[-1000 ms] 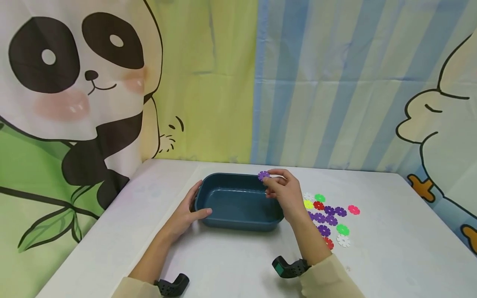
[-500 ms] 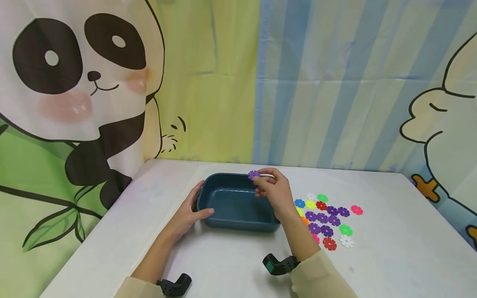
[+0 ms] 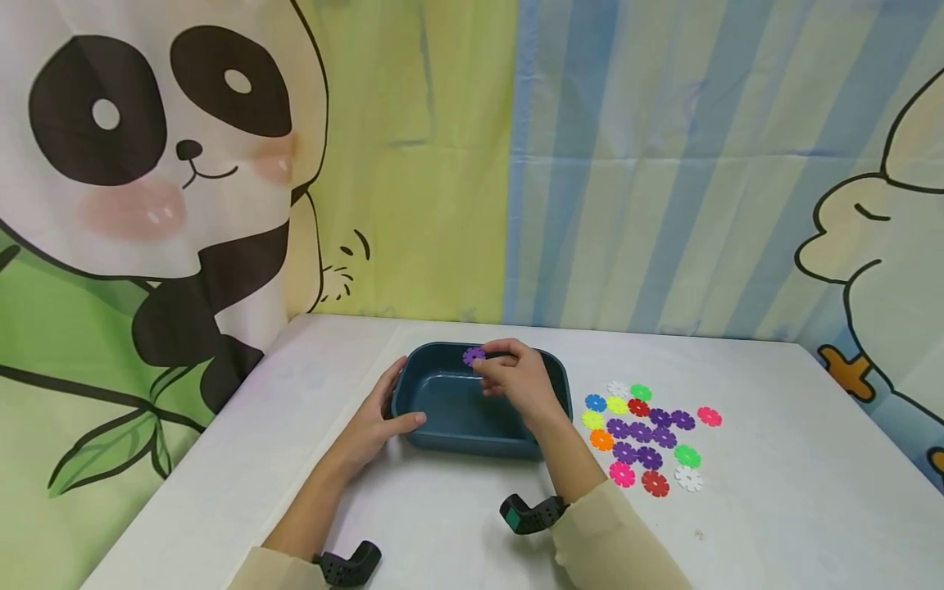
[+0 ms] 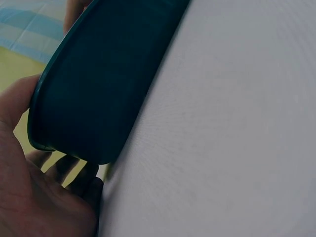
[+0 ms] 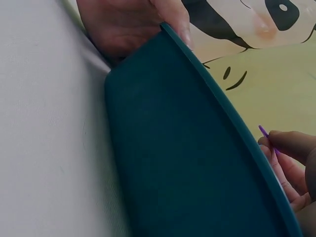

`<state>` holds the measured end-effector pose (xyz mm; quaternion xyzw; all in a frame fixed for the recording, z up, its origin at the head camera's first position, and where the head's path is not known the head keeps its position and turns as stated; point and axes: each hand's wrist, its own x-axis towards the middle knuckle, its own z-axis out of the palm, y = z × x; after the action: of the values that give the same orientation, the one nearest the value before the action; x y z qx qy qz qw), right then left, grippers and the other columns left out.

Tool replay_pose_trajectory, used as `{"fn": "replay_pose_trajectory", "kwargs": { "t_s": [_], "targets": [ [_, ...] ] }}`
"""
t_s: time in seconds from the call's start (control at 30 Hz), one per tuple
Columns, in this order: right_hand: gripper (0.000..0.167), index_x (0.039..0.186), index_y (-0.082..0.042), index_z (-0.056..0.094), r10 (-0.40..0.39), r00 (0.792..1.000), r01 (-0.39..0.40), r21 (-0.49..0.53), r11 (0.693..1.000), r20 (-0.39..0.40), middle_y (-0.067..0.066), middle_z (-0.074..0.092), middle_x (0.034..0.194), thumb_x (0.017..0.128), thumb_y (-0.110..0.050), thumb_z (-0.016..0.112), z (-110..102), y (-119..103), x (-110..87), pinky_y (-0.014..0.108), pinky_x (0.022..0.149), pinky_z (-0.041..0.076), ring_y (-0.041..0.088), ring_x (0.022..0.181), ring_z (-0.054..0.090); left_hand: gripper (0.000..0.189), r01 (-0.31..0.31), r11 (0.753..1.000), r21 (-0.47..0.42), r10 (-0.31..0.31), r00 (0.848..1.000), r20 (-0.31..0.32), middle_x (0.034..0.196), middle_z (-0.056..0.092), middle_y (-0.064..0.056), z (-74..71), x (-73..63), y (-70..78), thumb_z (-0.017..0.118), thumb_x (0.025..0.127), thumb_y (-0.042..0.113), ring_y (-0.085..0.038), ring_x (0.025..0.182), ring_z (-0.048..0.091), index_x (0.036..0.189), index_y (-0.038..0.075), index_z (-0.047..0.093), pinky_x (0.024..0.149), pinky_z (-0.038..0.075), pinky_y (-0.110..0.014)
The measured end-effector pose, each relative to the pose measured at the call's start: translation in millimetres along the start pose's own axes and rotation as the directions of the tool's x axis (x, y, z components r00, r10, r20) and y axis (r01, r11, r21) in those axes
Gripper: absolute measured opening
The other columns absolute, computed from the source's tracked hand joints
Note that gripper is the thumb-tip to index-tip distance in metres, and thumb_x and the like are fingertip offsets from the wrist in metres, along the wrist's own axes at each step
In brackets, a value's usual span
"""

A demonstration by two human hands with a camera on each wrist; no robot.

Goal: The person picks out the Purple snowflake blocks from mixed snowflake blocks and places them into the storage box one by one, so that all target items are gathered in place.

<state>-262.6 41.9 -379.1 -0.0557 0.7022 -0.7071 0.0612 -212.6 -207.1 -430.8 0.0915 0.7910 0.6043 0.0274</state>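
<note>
A dark teal rectangular plastic basin (image 3: 472, 445) stands on the white table. My left hand (image 3: 369, 422) grips its left end, thumb over the rim and fingers round the outside, as the left wrist view also shows on the basin (image 4: 98, 89). Between thumb and fingertips, my right hand (image 3: 519, 381) pinches a purple snowflake disc (image 3: 473, 356) above the basin's far part. Seen edge-on in the right wrist view, that disc (image 5: 263, 131) is beyond the rim. The bare floor of the basin shows in part; my right hand covers some of it.
Right of the basin lie several loose snowflake discs, among them a blue one (image 3: 595, 402), an orange one (image 3: 601, 440), a red one (image 3: 655, 483) and purple ones (image 3: 640, 432). Behind the white table (image 3: 774, 459) hangs a printed curtain (image 3: 413, 164).
My right hand has moved left with the purple disc, from the basin's far right corner to over its far middle, slightly lower. My left hand keeps its grip on the basin.
</note>
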Motion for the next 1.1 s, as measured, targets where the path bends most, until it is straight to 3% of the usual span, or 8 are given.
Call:
{"fn": "replay_pose_trajectory", "kwargs": {
  "t_s": [0.2, 0.47, 0.9, 1.1],
  "targets": [
    [0.03, 0.119, -0.006, 0.067, 0.035, 0.999, -0.035, -0.073, 0.997, 0.007, 0.009, 0.076, 0.09, 0.092, -0.011, 0.077, 13.6, 0.4, 5.9, 0.029, 0.066, 0.061, 0.035, 0.082, 0.072, 0.094, 0.002, 1.0, -0.014, -0.002, 1.0, 0.009, 0.174, 0.016, -0.01, 1.1, -0.6, -0.9, 0.073, 0.093, 0.024, -0.036, 0.161, 0.011, 0.167, 0.026, 0.015, 0.128, 0.009, -0.062],
    [0.027, 0.116, -0.003, 0.067, 0.074, 0.997, -0.066, -0.193, 0.979, 0.035, 0.012, 0.075, 0.09, 0.091, -0.008, 0.076, 27.8, 0.5, 14.9, 0.029, 0.063, 0.06, 0.02, 0.07, 0.069, 0.092, 0.008, 1.0, -0.012, -0.008, 1.0, 0.007, 0.174, 0.017, -0.009, 1.3, -0.9, 2.0, 0.071, 0.094, 0.024, -0.035, 0.161, 0.012, 0.166, 0.028, 0.015, 0.128, 0.008, -0.063],
    [0.025, 0.111, -0.003, 0.069, 0.153, 0.987, -0.116, -0.439, 0.891, 0.051, 0.014, 0.073, 0.089, 0.087, -0.003, 0.079, 51.1, -3.7, 28.8, 0.03, 0.058, 0.059, 0.018, 0.065, 0.07, 0.093, -0.006, 1.0, -0.028, 0.006, 1.0, 0.009, 0.174, 0.017, -0.01, -2.3, 0.8, 2.1, 0.07, 0.094, 0.022, -0.034, 0.161, 0.012, 0.167, 0.026, 0.013, 0.128, 0.007, -0.062],
    [0.025, 0.108, -0.003, 0.069, 0.165, 0.986, -0.131, -0.484, 0.865, 0.028, 0.015, 0.073, 0.088, 0.085, -0.001, 0.081, 53.8, 3.2, 34.1, 0.03, 0.056, 0.059, 0.017, 0.062, 0.071, 0.092, 0.004, 0.999, -0.037, -0.003, 1.0, 0.011, 0.174, 0.017, -0.009, 0.6, -0.3, 2.0, 0.07, 0.094, 0.022, -0.034, 0.161, 0.012, 0.167, 0.026, 0.014, 0.128, 0.007, -0.061]
  ]
}}
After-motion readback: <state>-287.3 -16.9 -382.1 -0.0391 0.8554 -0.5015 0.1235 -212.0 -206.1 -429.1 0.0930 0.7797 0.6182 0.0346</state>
